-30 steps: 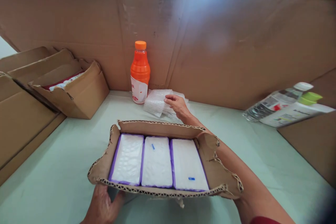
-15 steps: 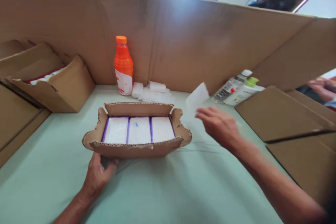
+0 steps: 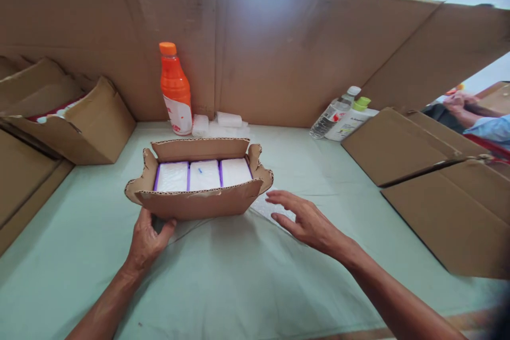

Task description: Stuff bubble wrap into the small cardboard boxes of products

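a tall cardboard wall (image 3: 279, 48) rings a pale green table (image 3: 223, 276), screening the work spot. flattened cardboard sheets (image 3: 438, 196) lie at the right, an open carton (image 3: 91, 127) at the left. centre, a small torn cardboard tray (image 3: 199, 202) holds three white packets (image 3: 204, 175) side by side, snug enough to stay in place. the left hand (image 3: 149, 236) grips the tray's near left corner, thumb curled up against it, apparently to steady it. the right hand (image 3: 306, 220) rests flat, fingers spread, on a clear bubble-wrap sheet (image 3: 265, 207) just right of the tray. an orange bottle (image 3: 175, 90) stands behind.
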Demonstrator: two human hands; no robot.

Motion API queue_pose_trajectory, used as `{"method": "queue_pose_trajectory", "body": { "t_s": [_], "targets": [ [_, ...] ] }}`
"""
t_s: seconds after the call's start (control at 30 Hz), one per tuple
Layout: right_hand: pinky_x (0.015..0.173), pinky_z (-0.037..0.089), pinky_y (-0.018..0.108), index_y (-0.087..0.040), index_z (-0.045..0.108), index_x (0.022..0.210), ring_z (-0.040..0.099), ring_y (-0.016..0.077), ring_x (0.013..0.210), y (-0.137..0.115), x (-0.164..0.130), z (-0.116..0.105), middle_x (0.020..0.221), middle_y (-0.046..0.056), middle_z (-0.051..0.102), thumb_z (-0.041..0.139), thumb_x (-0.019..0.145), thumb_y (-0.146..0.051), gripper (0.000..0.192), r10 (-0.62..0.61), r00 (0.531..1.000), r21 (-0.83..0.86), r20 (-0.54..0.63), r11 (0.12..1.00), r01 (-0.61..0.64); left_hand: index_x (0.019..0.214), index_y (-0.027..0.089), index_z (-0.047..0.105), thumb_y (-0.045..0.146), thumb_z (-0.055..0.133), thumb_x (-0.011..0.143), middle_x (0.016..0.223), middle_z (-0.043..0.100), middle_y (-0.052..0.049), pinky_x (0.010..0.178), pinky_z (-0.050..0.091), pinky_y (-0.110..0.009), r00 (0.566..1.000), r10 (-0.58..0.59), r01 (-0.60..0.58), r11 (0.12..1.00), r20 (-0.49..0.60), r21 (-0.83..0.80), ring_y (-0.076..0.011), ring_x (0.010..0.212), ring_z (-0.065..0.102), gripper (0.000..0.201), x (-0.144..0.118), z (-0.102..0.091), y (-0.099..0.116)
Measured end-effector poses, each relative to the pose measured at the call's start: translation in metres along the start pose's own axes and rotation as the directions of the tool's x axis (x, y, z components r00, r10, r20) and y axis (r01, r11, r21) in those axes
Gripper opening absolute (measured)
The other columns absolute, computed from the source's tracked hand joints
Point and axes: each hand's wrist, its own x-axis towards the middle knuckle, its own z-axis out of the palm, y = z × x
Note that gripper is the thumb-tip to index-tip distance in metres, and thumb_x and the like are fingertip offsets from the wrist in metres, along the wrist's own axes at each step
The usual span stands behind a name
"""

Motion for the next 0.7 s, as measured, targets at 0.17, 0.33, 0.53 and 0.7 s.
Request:
{"method": "queue_pose_trajectory", "body": {
  "t_s": [0.17, 0.33, 0.53, 0.7],
  "targets": [
    [0.066, 0.055, 0.031, -0.022, 0.064, 0.115, 0.068, 0.0197, 0.080, -0.012, 0.037, 0.023, 0.104, 0.007, 0.073, 0.056, 0.088, -0.032, 0.030, 0.100, 0.994, 0.193, -0.043, 0.977, -0.090, 0.082, 0.023, 0.049, 0.041, 0.062, 0.074, 0.069, 0.054, 0.001, 0.057, 0.047, -0.031, 0.999, 0.041, -0.037, 0.994, -0.030, 0.103, -0.0176, 0.061, 0.054, 0.024, 0.003, -0.011, 0.014],
    [0.067, 0.052, 0.033, -0.020, 0.062, 0.100, 0.064, 0.0211, 0.077, -0.023, 0.055, 0.039, 0.093, 0.006, 0.071, 0.057, 0.083, -0.031, 0.021, 0.139, 0.983, 0.275, -0.117, 0.956, -0.102, 0.093, 0.021, 0.050, 0.041, 0.066, 0.076, 0.070, 0.057, 0.003, 0.059, 0.048, -0.029, 1.000, -0.021, 0.021, 1.000, -0.013, 0.019, -0.0153, 0.061, 0.056, 0.030, 0.001, -0.006, 0.007],
    [0.068, 0.054, 0.031, -0.021, 0.058, 0.111, 0.064, 0.0207, 0.090, -0.018, 0.083, 0.056, 0.109, 0.007, 0.067, 0.057, 0.079, -0.027, 0.033, 0.100, 0.968, 0.435, -0.229, 0.900, 0.010, 0.138, 0.018, 0.043, 0.034, 0.068, 0.081, 0.109, 0.062, -0.007, 0.084, 0.055, -0.033, 0.998, -0.032, 0.017, 0.974, -0.062, -0.226, -0.0176, 0.091, 0.064, 0.064, 0.008, 0.003, -0.013],
    [0.067, 0.054, 0.031, -0.021, 0.057, 0.113, 0.064, 0.0217, 0.093, -0.020, 0.092, 0.062, 0.111, 0.008, 0.066, 0.059, 0.080, -0.031, 0.035, 0.100, 0.971, 0.488, -0.216, 0.872, 0.019, 0.146, 0.021, 0.039, 0.031, 0.065, 0.086, 0.123, 0.059, -0.010, 0.091, 0.053, -0.032, 0.996, -0.069, 0.049, 0.946, -0.053, -0.321, -0.0175, 0.100, 0.064, 0.066, 0.016, 0.004, -0.016]
  ]
}}
